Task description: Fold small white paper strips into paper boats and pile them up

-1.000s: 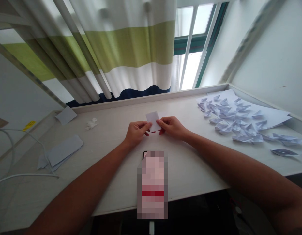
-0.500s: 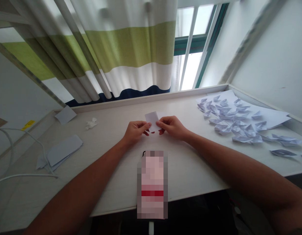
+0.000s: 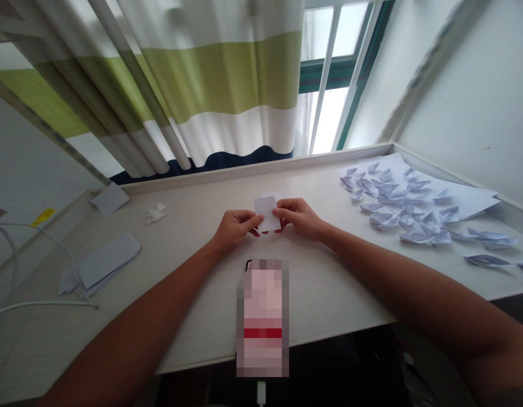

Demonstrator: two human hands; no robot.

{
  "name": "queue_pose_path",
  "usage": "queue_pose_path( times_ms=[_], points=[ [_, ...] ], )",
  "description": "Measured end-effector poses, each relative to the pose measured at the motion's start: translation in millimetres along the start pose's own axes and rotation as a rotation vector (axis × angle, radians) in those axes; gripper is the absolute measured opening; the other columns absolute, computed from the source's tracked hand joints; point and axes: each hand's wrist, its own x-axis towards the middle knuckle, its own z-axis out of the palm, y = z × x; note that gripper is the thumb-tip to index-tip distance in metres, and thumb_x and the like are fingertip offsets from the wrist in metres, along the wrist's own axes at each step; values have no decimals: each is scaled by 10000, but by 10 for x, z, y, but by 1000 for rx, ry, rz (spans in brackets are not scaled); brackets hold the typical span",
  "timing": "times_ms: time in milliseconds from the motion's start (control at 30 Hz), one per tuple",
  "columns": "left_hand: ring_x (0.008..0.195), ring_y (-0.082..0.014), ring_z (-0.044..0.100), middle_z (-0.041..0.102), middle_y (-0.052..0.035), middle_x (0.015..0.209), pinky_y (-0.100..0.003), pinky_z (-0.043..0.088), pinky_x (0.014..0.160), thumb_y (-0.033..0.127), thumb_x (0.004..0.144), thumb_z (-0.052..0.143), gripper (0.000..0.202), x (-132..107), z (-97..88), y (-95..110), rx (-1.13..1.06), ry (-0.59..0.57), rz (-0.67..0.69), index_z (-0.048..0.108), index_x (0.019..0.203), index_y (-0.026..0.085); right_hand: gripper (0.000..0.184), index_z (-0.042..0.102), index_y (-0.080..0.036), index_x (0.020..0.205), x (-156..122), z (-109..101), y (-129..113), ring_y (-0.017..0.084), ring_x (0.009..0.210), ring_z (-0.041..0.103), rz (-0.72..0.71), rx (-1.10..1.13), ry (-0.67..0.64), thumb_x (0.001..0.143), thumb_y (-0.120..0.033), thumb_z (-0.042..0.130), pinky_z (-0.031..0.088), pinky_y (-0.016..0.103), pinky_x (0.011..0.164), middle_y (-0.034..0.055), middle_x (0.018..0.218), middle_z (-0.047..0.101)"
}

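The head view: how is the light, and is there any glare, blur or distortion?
In the head view, the window glares white, lighting the desk from behind; the desk's left end is dimmer. In the head view, the left folds of the curtain slant, likely wide-angle distortion, and blocky pixels cover the phone; the small white paper has a clear outline.

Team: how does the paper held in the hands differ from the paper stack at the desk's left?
Outline: the held paper looks small and nearly square; the paper stack looks larger and oblong.
Support: the held paper is pinched between left hand and right hand; the paper stack lies on the desk, untouched.
Shared: both look plain and whitish.
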Motion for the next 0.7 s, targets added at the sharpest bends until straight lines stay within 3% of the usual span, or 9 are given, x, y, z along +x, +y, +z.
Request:
queue_pose_path(
  times_ms=[200, 400, 533, 700],
  points=[
    [651, -169, 725, 759, -53, 735, -286, 615, 610, 542, 723, 967, 426, 17, -35, -42, -43, 37, -23, 823, 766, 144, 378, 745, -169, 881, 13, 38, -2, 165, 693, 753, 10, 138, 35, 745, -446, 963, 684, 322, 675, 8, 784, 748],
    [666, -212, 778, 804, -50, 784, -314, 624, 623, 485, 714, 974, 463, 11, -15, -13, -140, 65, -39, 807, 1001, 163, 299, 796, -173, 922, 19, 58, 13, 168, 685, 755, 41, 271, 36, 750, -366, 946, 703, 370, 725, 10, 793, 759],
    [680, -208, 772, 793, -52, 777, -311, 625, 615, 389, 732, 908, 321, 4, -29, 16, -224, 54, -34, 820, 937, 158, 230, 849, -178, 974, 0, 54, -10, 177, 709, 777, 61, 276, 5, 765, -269, 881, 698, 390, 807, 16, 795, 771],
    [717, -202, 759, 803, -91, 834, -314, 635, 605, 441, 785, 858, 321, -3, -28, 7, -244, 34, -43, 851, 885, 136, 144, 843, -153, 870, 4, 41, -15, 218, 832, 794, 67, 287, -5, 796, -276, 833, 696, 406, 845, 72, 883, 792]
  ],
)
